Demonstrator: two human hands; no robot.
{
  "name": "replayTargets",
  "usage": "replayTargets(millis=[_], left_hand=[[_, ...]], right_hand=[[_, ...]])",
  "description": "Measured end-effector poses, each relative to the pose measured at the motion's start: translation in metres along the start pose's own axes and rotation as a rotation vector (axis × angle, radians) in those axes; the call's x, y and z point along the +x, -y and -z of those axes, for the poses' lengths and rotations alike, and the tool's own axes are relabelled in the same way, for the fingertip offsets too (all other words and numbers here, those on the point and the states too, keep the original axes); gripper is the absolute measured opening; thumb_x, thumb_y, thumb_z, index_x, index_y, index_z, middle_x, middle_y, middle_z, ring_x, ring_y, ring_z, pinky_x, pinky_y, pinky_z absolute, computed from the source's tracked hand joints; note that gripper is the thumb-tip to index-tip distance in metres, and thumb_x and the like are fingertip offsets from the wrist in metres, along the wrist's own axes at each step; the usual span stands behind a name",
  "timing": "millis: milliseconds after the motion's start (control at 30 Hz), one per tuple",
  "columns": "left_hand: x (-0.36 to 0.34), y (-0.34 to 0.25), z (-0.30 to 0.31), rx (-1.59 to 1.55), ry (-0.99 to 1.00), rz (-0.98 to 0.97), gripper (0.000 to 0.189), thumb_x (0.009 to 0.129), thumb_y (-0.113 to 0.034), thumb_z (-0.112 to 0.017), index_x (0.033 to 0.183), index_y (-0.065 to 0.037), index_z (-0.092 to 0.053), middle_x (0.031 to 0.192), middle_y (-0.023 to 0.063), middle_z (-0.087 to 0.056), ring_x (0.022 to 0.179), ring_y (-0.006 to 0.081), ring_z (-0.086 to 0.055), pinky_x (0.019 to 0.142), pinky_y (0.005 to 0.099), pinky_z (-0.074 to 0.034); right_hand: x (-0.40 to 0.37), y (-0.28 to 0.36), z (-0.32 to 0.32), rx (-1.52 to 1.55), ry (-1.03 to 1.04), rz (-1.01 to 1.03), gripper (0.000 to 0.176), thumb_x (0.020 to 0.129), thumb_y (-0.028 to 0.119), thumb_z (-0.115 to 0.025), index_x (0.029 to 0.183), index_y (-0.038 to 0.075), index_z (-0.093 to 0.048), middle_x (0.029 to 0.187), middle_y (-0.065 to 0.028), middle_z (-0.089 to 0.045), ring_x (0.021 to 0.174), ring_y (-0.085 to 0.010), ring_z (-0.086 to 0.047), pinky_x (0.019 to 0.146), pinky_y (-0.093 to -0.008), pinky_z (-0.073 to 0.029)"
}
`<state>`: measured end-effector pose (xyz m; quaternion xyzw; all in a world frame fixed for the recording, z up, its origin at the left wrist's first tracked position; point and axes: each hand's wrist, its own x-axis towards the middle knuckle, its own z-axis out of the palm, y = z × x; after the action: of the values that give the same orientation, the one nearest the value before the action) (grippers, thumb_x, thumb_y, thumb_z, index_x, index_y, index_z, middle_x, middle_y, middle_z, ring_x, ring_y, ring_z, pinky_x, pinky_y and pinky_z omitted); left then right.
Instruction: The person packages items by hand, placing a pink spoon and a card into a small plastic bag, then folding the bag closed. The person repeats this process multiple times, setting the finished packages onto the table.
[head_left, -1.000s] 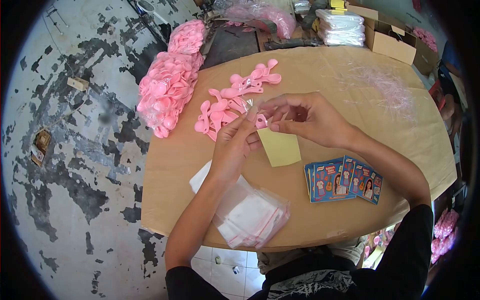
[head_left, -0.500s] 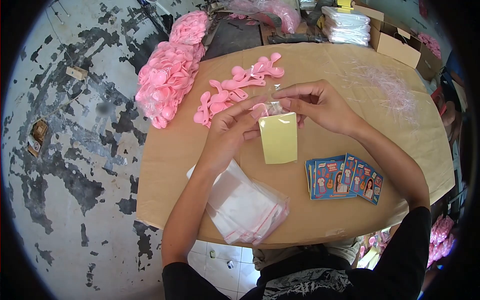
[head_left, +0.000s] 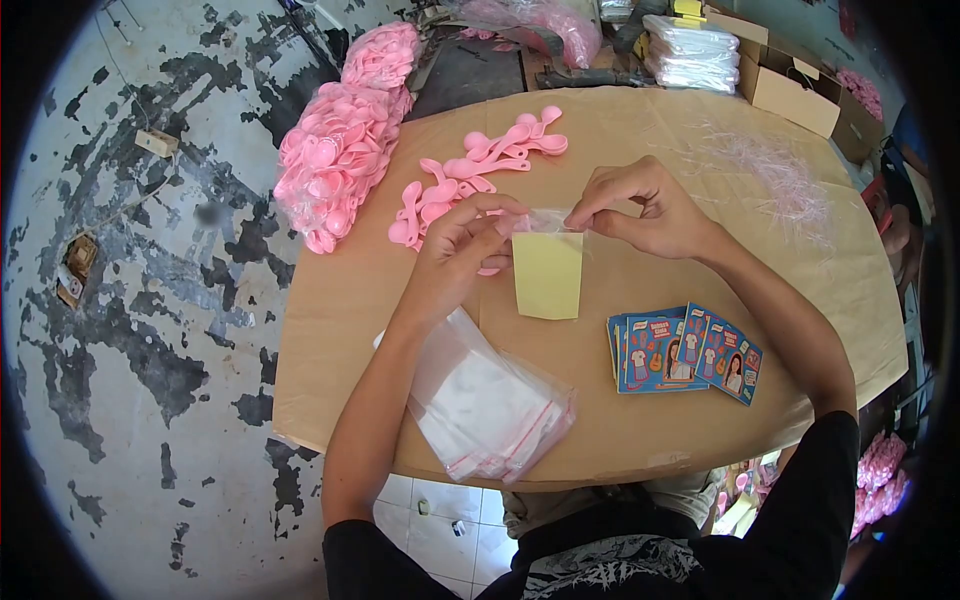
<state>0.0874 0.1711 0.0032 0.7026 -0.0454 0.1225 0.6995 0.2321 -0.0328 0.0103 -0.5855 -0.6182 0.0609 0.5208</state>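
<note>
A clear plastic bag (head_left: 546, 222) with a pale yellow card (head_left: 548, 277) inside hangs upright between my hands over the middle of the table. My left hand (head_left: 458, 243) is closed on the bag's upper left side. My right hand (head_left: 648, 214) pinches its upper right corner between thumb and fingertip. Something pinkish shows near the left fingertips at the bag's top, too small to make out. Pink plastic measuring spoons (head_left: 438, 203) lie in a loose row just beyond my left hand. Nearer my body rests a stack of clear bags (head_left: 488, 405) with red-edged strips.
Blue printed cards (head_left: 655, 352) lie fanned at the right of the brown paper-covered table (head_left: 690, 440). A big bag of pink spoons (head_left: 335, 150) stands at the far left edge. Shredded pink strands (head_left: 785, 185), a cardboard box (head_left: 795, 90) and packed clear sleeves (head_left: 692, 55) are farther back.
The yellow card in its bag has moved slightly left and toward me. My right fingers have shifted to the bag's top right corner, and the bag's top now looks flatter and wider.
</note>
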Motion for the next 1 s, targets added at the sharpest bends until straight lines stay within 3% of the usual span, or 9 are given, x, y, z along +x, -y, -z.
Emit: replayTargets(millis=[233, 433, 567, 633, 733, 800, 900, 1000], left_hand=[[0.002, 0.012, 0.013, -0.03, 0.113, -0.057, 0.019, 0.091, 0.003, -0.046, 0.096, 0.0, -0.065, 0.091, 0.0032, -0.063, 0.071, 0.005, -0.053, 0.061, 0.0196, -0.042], [0.002, 0.011, 0.017, -0.069, 0.115, 0.014, 0.017, 0.09, 0.002, -0.047, 0.095, 0.002, -0.064, 0.087, 0.0028, -0.061, 0.072, 0.0053, -0.054, 0.061, 0.0191, -0.042], [-0.001, 0.004, 0.01, -0.032, 0.106, 0.009, 0.01, 0.092, -0.008, -0.056, 0.089, 0.0, -0.06, 0.083, 0.0003, -0.06, 0.075, 0.0031, -0.055, 0.061, 0.0202, -0.043], [-0.001, -0.001, 0.003, 0.137, 0.034, -0.009, 0.012, 0.091, -0.011, -0.062, 0.085, -0.001, -0.056, 0.081, -0.0015, -0.058, 0.076, 0.0027, -0.056, 0.062, 0.0189, -0.044], [0.001, 0.01, 0.006, 0.212, 0.068, 0.015, 0.019, 0.087, -0.007, -0.069, 0.081, -0.004, -0.05, 0.083, -0.0032, -0.056, 0.072, 0.003, -0.056, 0.063, 0.016, -0.044], [0.003, 0.013, 0.009, 0.152, 0.082, 0.069, 0.022, 0.081, -0.001, -0.071, 0.086, -0.006, -0.051, 0.086, -0.0007, -0.058, 0.081, 0.0084, -0.062, 0.068, 0.0205, -0.05], [0.003, 0.008, 0.011, 0.094, 0.133, 0.08, 0.028, 0.077, 0.005, -0.073, 0.091, -0.006, -0.051, 0.09, 0.0023, -0.061, 0.087, 0.0131, -0.066, 0.074, 0.0248, -0.055], [0.001, 0.0, 0.01, 0.091, 0.162, 0.018, 0.032, 0.076, 0.006, -0.074, 0.094, -0.005, -0.051, 0.093, 0.0022, -0.06, 0.092, 0.0137, -0.065, 0.073, 0.0221, -0.052]], right_hand=[[0.0, -0.001, 0.002, -0.027, 0.042, 0.009, 0.023, 0.073, -0.009, -0.059, 0.087, 0.003, -0.073, 0.081, -0.0091, -0.071, 0.076, -0.0173, -0.064, 0.07, -0.0293, -0.05], [-0.001, -0.008, 0.002, -0.08, 0.063, 0.092, 0.022, 0.071, -0.009, -0.06, 0.084, 0.003, -0.073, 0.079, -0.0069, -0.071, 0.075, -0.0187, -0.063, 0.07, -0.0304, -0.05], [0.001, -0.004, 0.002, -0.134, 0.069, 0.113, 0.023, 0.069, -0.009, -0.061, 0.083, 0.004, -0.074, 0.079, -0.0059, -0.071, 0.075, -0.0195, -0.062, 0.07, -0.0313, -0.049], [0.001, -0.002, 0.002, -0.146, 0.067, 0.111, 0.023, 0.069, -0.008, -0.061, 0.082, 0.004, -0.074, 0.078, -0.006, -0.071, 0.076, -0.0197, -0.062, 0.07, -0.0315, -0.049], [0.002, 0.0, 0.002, -0.23, 0.102, 0.123, 0.023, 0.07, -0.007, -0.06, 0.083, 0.005, -0.074, 0.077, -0.0062, -0.07, 0.077, -0.0202, -0.062, 0.07, -0.0317, -0.05], [0.002, -0.002, 0.009, -0.359, 0.158, 0.161, 0.023, 0.07, -0.006, -0.058, 0.084, 0.005, -0.073, 0.076, -0.0065, -0.069, 0.078, -0.0209, -0.061, 0.07, -0.0323, -0.05], [0.003, -0.012, 0.016, -0.506, 0.071, 0.246, 0.02, 0.08, 0.004, -0.06, 0.098, 0.005, -0.07, 0.081, -0.0066, -0.069, 0.077, -0.0189, -0.062, 0.071, -0.0331, -0.05], [0.007, 0.016, -0.005, 0.083, -0.078, -0.277, 0.027, 0.086, 0.008, -0.065, 0.113, 0.006, -0.064, 0.087, -0.0036, -0.068, 0.078, -0.0107, -0.059, 0.069, -0.0292, -0.05]])
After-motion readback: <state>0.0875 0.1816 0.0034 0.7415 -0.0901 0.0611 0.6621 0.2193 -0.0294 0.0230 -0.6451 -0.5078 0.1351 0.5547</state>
